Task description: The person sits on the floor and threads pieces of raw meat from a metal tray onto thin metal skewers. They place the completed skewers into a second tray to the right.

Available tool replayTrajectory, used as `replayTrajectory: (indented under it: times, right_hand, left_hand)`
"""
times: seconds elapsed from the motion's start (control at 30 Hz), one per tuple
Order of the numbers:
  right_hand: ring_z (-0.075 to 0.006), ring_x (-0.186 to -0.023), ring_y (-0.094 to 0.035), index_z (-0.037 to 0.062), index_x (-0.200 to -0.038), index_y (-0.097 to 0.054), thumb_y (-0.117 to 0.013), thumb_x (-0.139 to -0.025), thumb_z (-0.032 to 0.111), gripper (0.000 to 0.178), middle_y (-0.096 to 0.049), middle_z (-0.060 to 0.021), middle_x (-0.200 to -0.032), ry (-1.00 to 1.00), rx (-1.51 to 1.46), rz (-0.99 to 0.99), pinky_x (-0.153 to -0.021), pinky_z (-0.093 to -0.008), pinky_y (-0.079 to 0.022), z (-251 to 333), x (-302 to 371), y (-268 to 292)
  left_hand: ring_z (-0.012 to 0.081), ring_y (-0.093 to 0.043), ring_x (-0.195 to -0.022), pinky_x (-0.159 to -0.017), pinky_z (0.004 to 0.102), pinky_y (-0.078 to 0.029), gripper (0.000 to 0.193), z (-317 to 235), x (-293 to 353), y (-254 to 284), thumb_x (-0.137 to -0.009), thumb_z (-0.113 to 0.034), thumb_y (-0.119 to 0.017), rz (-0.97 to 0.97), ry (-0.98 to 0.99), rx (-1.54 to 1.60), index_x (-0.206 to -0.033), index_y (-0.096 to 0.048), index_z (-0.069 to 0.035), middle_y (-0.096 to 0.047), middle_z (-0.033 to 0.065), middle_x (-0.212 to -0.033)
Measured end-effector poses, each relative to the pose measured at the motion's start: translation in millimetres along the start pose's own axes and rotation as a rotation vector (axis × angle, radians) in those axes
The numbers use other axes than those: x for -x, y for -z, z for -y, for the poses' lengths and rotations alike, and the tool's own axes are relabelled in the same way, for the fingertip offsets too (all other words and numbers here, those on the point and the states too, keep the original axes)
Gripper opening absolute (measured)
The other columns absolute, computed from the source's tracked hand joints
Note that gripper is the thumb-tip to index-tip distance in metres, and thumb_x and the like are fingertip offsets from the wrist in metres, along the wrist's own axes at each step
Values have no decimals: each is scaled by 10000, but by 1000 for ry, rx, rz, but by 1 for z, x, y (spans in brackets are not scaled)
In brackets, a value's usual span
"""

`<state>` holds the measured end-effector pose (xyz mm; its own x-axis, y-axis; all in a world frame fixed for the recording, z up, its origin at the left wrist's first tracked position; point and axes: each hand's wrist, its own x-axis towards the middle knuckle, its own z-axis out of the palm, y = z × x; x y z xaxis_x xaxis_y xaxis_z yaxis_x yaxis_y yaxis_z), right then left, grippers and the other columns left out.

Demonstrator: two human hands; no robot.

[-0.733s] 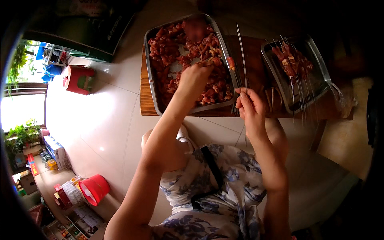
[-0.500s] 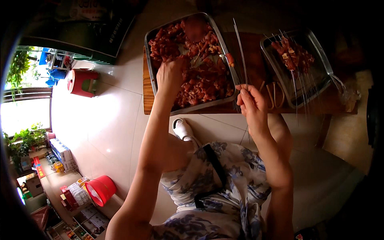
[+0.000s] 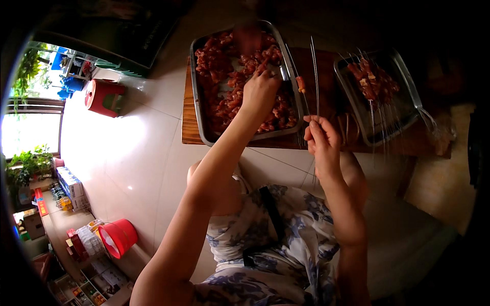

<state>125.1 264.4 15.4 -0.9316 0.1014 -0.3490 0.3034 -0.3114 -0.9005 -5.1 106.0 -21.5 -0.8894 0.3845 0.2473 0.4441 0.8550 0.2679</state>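
Observation:
My left hand (image 3: 259, 93) reaches into a metal tray (image 3: 200, 115) of red cut raw meat (image 3: 217, 58). Its fingers are closed at a piece of meat (image 3: 262, 66); the fingertips are partly hidden. Beside the tray's near right corner, my right hand (image 3: 322, 136) pinches thin metal skewers (image 3: 315, 71) pointing away from me. A small chunk of meat (image 3: 301, 84) sits on a thin skewer along the tray's right rim; whether my right hand also holds that skewer, I cannot tell.
Farther right, a second metal tray (image 3: 411, 76) holds a bunch of meat-loaded skewers (image 3: 371, 81), with a crumpled plastic bag (image 3: 443, 135) beside it. Both trays rest on a wooden table (image 3: 189, 120). At left are a red stool (image 3: 104, 97) and a red bucket (image 3: 118, 238).
My left hand has moved from the tray's left side to the right, across the meat. My right hand keeps its pinch on the skewers, while the view has shifted slightly.

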Motion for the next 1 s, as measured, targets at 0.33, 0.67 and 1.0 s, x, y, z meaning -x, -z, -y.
replayTrajectory:
  times: [0.33, 0.67, 1.0]
  right_hand:
    - [-33, -576, -442, -17, -1031, -622, -507, -953, 108, 187, -518, 23, -674, 185, 238, 78, -505, -180, -348, -10, 7, -17]
    - [-36, -570, -440, -39, -1016, -636, -530, -935, 86, 183, -500, 21, -622, 290, 448, 137, -531, -182, -344, -16, 12, -29]
    - [-52, -563, -496, -20, -1013, -637, -545, -930, 105, 176, -534, 4, -616, 293, 499, 141, -507, -202, -385, -24, 7, -28]
  left_hand:
    - [173, -637, -842, -769, 297, -578, 203, 48, 40, 68, -897, 10, -551, -46, 614, 1456, -1097, -582, 29, -627, 81, -934]
    - [183, -617, -844, -751, 348, -559, 254, 74, 47, 69, -921, -119, -584, -73, 834, 1914, -1154, -548, -24, -631, 86, -994]
    - [170, -602, -983, -828, 311, -526, 355, 65, 41, 74, -912, -70, -578, -220, 788, 1783, -1248, -490, 6, -631, 128, -1105]
